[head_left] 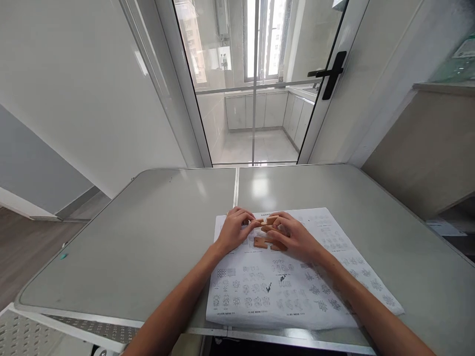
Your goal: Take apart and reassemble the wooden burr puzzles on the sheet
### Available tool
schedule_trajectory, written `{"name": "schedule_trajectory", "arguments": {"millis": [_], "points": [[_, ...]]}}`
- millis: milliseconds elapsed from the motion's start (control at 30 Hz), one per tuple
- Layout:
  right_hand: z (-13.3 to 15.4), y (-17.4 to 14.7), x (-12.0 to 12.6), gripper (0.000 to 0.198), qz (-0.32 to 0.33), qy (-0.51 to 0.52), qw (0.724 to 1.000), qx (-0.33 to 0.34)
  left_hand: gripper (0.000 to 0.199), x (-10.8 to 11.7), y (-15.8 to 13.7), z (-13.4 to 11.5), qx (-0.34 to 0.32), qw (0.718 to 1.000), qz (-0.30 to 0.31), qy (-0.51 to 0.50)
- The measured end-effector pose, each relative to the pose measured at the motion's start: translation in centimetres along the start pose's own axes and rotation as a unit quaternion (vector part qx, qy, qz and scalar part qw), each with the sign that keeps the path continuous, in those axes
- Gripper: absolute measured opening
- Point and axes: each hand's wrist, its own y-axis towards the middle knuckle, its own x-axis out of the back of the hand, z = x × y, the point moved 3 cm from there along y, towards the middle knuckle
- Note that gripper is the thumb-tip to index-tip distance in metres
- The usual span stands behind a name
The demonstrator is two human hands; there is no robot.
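Observation:
Over the upper part of a printed paper sheet (297, 316), both of my hands meet around several small brown wooden pieces. My left hand (237, 227) comes from the left, its thumb and fingers pinched on a thin wooden piece (259, 222). Opposite it, my right hand (293, 235) is closed around another wooden piece (272, 220), which its fingers partly cover. Just below the fingertips, a notched wooden piece (260, 243) lies on the paper. More wooden pieces show under my right hand, partly hidden by it. Whether the two held pieces touch is too small to tell.
The sheet carries rows of small line diagrams and lies on a grey-green table (166, 222) with a seam down its middle. A small teal bit (63, 256) is at the table's left edge. Beyond stands a glass door with a black handle (334, 75). A wooden cabinet (426, 143) is at right.

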Motion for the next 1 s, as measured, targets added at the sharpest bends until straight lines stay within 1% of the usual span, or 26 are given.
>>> {"name": "schedule_trajectory", "arguments": {"millis": [100,167,200,267,367,467,600,667,800,900,933,1000], "points": [[0.0,0.3,0.9,0.038,-0.085,0.058,0.995,-0.009,0.033,0.2,-0.1,-0.4,0.05,0.998,-0.034,-0.032],[-0.1,0.4,1.4,0.043,-0.132,0.109,0.984,-0.044,0.034,0.1,-0.3,-0.6,0.075,0.993,-0.053,-0.068],[-0.2,0.4,1.5,0.045,-0.146,0.137,0.978,-0.063,0.034,-0.2,-0.4,-0.7,0.087,0.99,-0.054,-0.1],[-0.4,0.3,1.6,0.046,-0.162,0.193,0.963,-0.091,0.035,-1.0,-0.7,-0.7,0.11,0.976,-0.036,-0.186],[-0.6,0.2,1.2,0.044,-0.156,0.25,0.949,-0.115,0.039,-2.4,-1.0,-0.6,0.135,0.953,-0.007,-0.272],[-0.9,0.2,0.7,0.046,-0.141,0.272,0.942,-0.139,0.042,-3.0,-1.1,-0.6,0.151,0.94,0.003,-0.305],[-1.3,0.6,0.1,0.047,-0.112,0.297,0.938,-0.14,0.042,-3.1,-1.0,-0.8,0.163,0.925,0.017,-0.342],[-1.3,0.6,0.0,0.045,-0.1,0.301,0.938,-0.138,0.042,-3.2,-1.0,-0.9,0.161,0.921,0.029,-0.354],[-1.1,0.5,-0.3,0.043,-0.093,0.304,0.938,-0.136,0.041,-3.4,-1.0,-0.8,0.149,0.922,0.042,-0.356],[-0.8,0.3,-0.5,0.046,-0.099,0.281,0.947,-0.123,0.04,-3.5,-1.1,-0.8,0.15,0.918,0.04,-0.364],[-0.6,0.2,-0.6,0.047,-0.099,0.259,0.954,-0.115,0.04,-3.5,-1.1,-0.8,0.15,0.917,0.039,-0.367],[-0.3,0.1,-0.7,0.049,-0.109,0.177,0.974,-0.093,0.039,-3.5,-1.1,-0.8,0.147,0.918,0.04,-0.367]]}}
